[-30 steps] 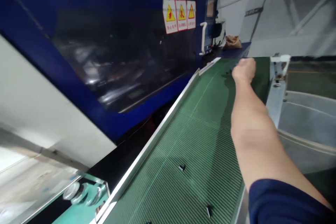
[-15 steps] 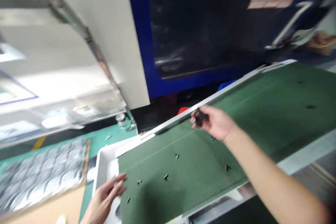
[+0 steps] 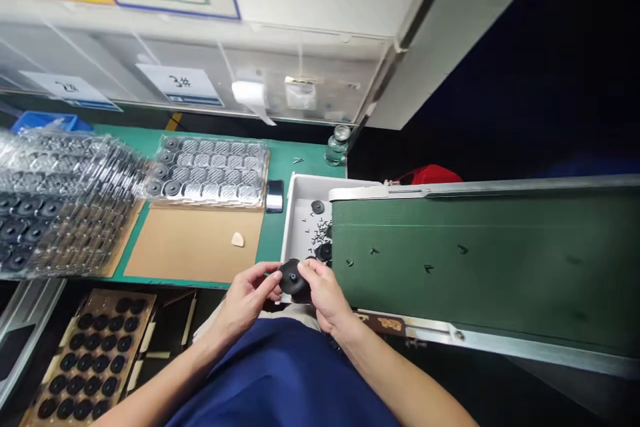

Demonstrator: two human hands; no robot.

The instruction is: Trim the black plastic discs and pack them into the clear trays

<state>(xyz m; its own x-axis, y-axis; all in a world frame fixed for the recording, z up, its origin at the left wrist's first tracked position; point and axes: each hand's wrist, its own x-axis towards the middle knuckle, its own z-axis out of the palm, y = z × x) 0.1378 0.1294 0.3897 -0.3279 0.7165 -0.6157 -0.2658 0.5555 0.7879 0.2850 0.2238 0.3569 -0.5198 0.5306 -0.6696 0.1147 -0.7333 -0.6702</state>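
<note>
Two bare hands, in the head view, are holding one black disc between them, at the near left corner of the white bin. The disc is showing its face to the wearer, with a small hub at its centre; being round, it is offering no long axis.

The left hand is reaching in from left of the bin, thumb and fingers nearly together, pinching the disc's left edge. The right hand is bending over the bin's near edge, its thumb pressing the disc's upper right edge, its other fingers hiding underneath. Neither hand is nearer: both are touching the disc, from opposite sides. A dark part is showing just below the disc; whether it is being gripped cannot be told.

Inside the bin, small black pieces are lying loose. The green belt is extending to the bin's right. Left of the bin, a clear tray is resting.
</note>
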